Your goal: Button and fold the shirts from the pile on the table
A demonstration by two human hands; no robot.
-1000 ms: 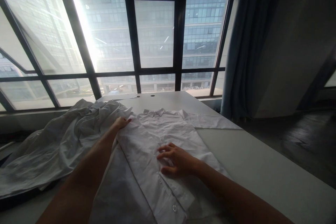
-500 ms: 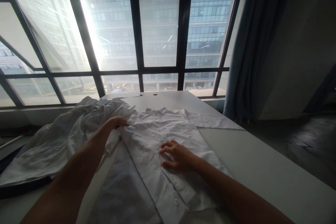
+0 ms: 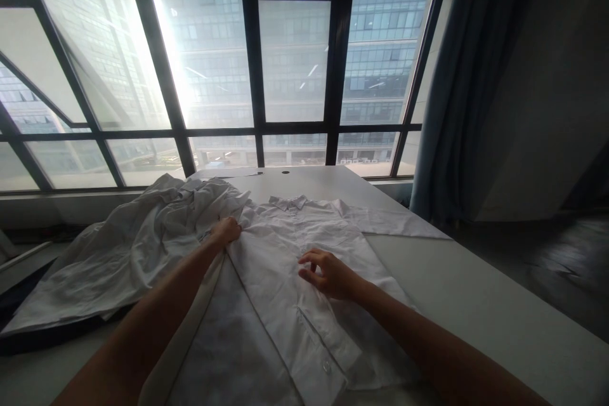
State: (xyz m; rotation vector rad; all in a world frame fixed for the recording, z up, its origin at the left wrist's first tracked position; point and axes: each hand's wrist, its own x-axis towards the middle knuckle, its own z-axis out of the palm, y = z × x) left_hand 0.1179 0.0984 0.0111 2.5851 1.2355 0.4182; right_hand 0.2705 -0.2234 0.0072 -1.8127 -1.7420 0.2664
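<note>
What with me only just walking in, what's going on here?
A person's left hand grips the side of a white shirt laid front-up on a white table, beside a rumpled heap of pale cloth. Their right hand, loosely curled, is over the shirt's front; whether it touches is unclear. One sleeve lies outstretched.

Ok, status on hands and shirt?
Left hand closed on shirt, left side. Right hand curled over its front, contact unclear. Crumpled white cloth beside left hand.

Pretty backlit tbh, harsh glare left of centre in the window (image 3: 214,57), shirt (image 3: 271,254) looks grey, curtain (image 3: 451,108) murky, edges stretched.
</note>
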